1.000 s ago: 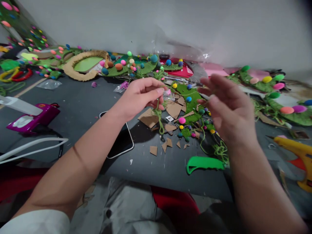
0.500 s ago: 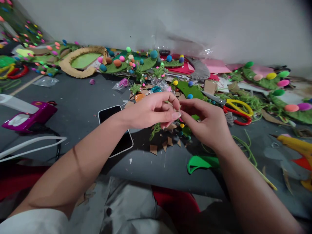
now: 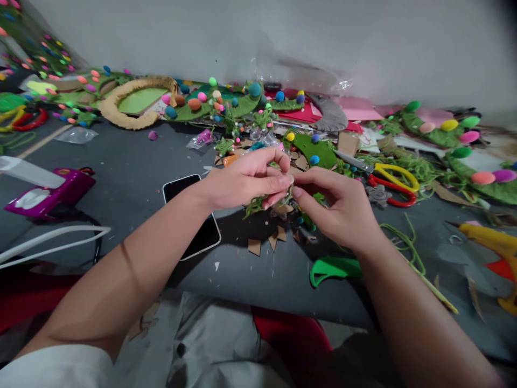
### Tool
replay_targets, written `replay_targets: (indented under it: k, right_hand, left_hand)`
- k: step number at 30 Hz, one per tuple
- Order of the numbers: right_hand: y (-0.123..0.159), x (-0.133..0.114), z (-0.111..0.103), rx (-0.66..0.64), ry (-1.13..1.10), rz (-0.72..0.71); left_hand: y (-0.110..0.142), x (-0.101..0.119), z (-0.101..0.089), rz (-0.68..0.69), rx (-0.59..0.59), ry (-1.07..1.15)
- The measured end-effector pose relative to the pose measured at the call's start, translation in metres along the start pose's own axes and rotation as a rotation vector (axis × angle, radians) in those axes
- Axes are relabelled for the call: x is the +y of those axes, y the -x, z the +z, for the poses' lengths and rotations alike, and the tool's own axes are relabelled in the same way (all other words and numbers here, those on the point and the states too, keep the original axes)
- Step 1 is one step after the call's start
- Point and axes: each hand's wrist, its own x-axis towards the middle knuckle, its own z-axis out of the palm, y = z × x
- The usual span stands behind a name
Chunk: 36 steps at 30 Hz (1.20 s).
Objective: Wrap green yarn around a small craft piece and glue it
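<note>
Over the middle of the table, my left hand [image 3: 250, 180] is closed in a pinch on green yarn [image 3: 253, 207], which hangs in a loose bunch below the fingers. Fingertip to fingertip with it, my right hand [image 3: 339, 205] is also pinched, at a small pale-green bit of the yarn; the fingers hide most of it. Cardboard scraps [image 3: 254, 247] lie beneath the hands. Partly under my left forearm is a phone [image 3: 202, 237] with a dark screen. A green cutter [image 3: 335, 269] lies just below my right wrist.
Scissors [image 3: 393, 183] with red and yellow handles lie beyond my right hand, near tangled yarn. A yellow glue gun [image 3: 490, 240] is at the right edge. At left stands a purple device [image 3: 52, 188]. Pom-pom-covered green shapes and a tan ring [image 3: 109, 110] line the wall.
My right hand has come left from apart to meet my left hand, which shifted slightly right with the yarn. Since half a second ago, only the fingers have moved slightly.
</note>
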Motion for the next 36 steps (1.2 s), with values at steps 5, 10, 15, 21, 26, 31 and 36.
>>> replay_targets:
  k: [5,10,15,21,26,31,36]
  right_hand:
    - [0.000,-0.001,-0.005,0.012,-0.063,0.073]
    - [0.002,0.002,-0.005,0.019,-0.129,0.139]
    - [0.001,0.004,0.000,-0.031,-0.139,0.111]
    - [-0.002,0.001,-0.001,-0.001,-0.292,0.179]
    - [-0.008,0.007,-0.015,0.260,-0.715,0.302]
    - [-0.015,0.012,-0.030,0.432,-0.986,0.394]
    - [-0.018,0.014,-0.042,0.644,-1.165,0.492]
  left_hand:
    - [-0.004,-0.003,-0.005,0.052,-0.010,0.129]
    - [-0.003,-0.002,-0.007,0.042,0.006,0.198]
    - [-0.001,0.001,-0.003,-0.011,-0.021,0.256]
    - [-0.002,0.003,-0.001,-0.047,-0.030,0.240]
    - [-0.002,0.003,-0.004,-0.107,0.009,0.200]
    - [-0.004,0.000,-0.007,-0.130,0.027,0.116]
    - [-0.004,-0.001,-0.014,-0.144,0.045,-0.013]
